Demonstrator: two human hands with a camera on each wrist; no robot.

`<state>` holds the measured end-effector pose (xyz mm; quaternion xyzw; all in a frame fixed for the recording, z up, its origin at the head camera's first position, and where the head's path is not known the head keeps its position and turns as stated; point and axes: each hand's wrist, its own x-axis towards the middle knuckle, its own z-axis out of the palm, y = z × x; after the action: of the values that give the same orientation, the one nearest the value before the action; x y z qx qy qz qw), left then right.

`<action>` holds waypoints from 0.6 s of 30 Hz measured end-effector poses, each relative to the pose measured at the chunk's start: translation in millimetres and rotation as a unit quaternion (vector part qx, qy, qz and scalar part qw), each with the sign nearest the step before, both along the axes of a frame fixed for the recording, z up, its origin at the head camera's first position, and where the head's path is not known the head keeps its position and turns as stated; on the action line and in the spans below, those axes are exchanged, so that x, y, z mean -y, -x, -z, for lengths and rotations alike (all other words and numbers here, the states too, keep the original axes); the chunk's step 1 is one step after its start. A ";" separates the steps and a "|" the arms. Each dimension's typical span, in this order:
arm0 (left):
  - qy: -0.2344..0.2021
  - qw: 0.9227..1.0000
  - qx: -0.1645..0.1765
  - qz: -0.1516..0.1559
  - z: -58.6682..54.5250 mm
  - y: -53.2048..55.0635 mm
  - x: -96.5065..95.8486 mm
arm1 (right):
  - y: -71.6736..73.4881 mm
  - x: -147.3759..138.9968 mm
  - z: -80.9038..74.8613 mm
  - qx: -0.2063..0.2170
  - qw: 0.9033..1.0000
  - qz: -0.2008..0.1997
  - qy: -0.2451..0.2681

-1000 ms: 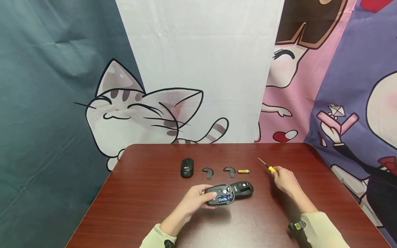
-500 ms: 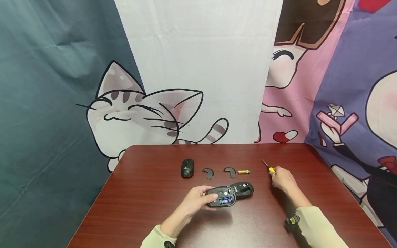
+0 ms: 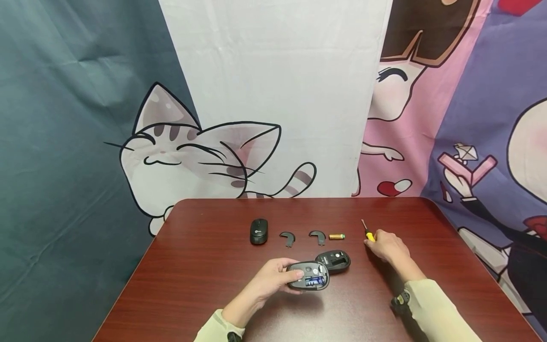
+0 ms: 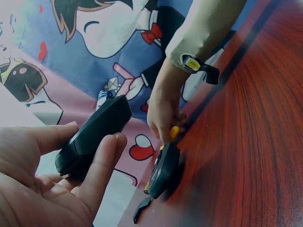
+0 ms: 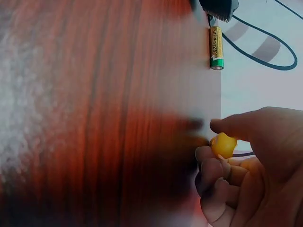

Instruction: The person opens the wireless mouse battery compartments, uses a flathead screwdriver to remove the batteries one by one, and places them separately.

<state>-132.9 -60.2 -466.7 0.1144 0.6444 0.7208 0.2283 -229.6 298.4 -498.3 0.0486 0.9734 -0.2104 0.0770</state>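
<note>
My left hand (image 3: 273, 277) grips a black computer mouse (image 3: 304, 274) underside up, thumb across its base. A blue battery (image 3: 315, 281) shows in its uncovered compartment. In the left wrist view, fingers and thumb hold the raised mouse (image 4: 94, 139) by its sides. At the right of the table, my right hand (image 3: 388, 247) holds a screwdriver (image 3: 370, 236) by its yellow handle, low over the tabletop, metal shaft pointing away. Seen from the right wrist, thumb and curled fingers are around the yellow handle (image 5: 223, 145). Whether the screwdriver touches the table is unclear.
Another black mouse (image 3: 335, 261) lies upside down with an open compartment just beyond the held one. Behind it on the table (image 3: 192, 275) are two curved black covers (image 3: 318, 236), a gold-and-green battery (image 3: 336, 236) and an upright black mouse (image 3: 259, 231). A printed cloth (image 3: 273, 95) hangs behind.
The left hand has brought its mouse slightly right and nearer. The right hand has turned the screwdriver so its shaft points more straight away, and lowered it toward the table.
</note>
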 end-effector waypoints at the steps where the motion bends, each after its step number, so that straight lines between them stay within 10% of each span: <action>1: 0.000 1.000 0.001 0.002 0.2 0.1 0.1 | 0.1 0.2 0.1 0.005 1.000 0.000 0.000; 18: -0.010 1.000 0.006 0.000 2.7 2.2 1.6 | -0.2 1.8 -3.4 0.047 0.999 -0.003 0.014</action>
<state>-135.0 -61.9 -469.4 0.1124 0.6355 0.7280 0.2313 -229.4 296.6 -495.0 0.0544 0.9658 -0.2209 0.1244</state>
